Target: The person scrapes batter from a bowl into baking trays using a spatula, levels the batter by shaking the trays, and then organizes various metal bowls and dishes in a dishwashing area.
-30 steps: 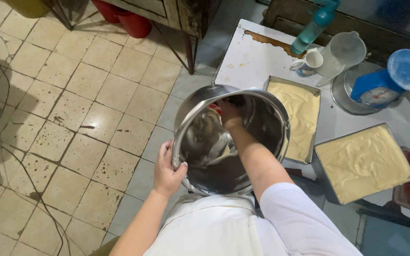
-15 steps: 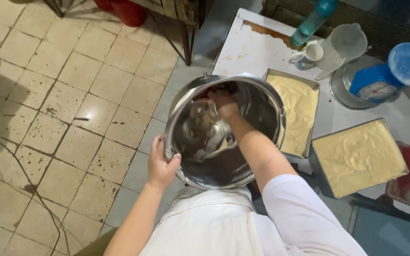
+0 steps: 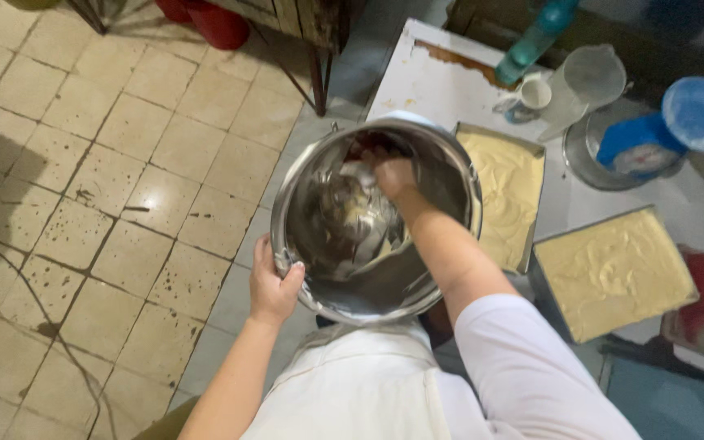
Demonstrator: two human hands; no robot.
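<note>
1. While we look down from the head camera, we see a large steel mixing bowl [image 3: 368, 269] at the centre of the frame, tilted so its mouth faces up toward us, held over the edge of a white table [image 3: 425, 81].
2. Our left hand [image 3: 273, 285] grips the bowl's rim at its lower left, the thumb hooked over the edge and the fingers curled tight under the outside wall.
3. Our right hand [image 3: 393, 175] is down inside the bowl, near its upper wall, with the forearm crossing the rim from the lower right. The fingers look bent against the steel and smeared batter [image 3: 352, 220]; we cannot tell whether they hold a tool or only press on the batter.
4. Pale streaks of that batter cling to the bowl's inner wall, mostly left of the right hand.
5. Just beside the bowl's right edge lies a rectangular baking tray [image 3: 507, 195] filled with pale yellow batter.
6. A second filled tray [image 3: 613, 273] sits to the lower right of the first, apart from it.
7. At the upper right of the frame we see a kitchen scale [image 3: 653, 134] with a blue body and a round blue pan, a clear measuring jug [image 3: 588, 81], a small white cup [image 3: 534, 94] and a teal bottle [image 3: 531, 41].
8. Beige floor tiles [image 3: 107, 204], spotted dark, fill the left half of the frame.
9. Our white apron [image 3: 360, 391] shows at the bottom centre.
</note>
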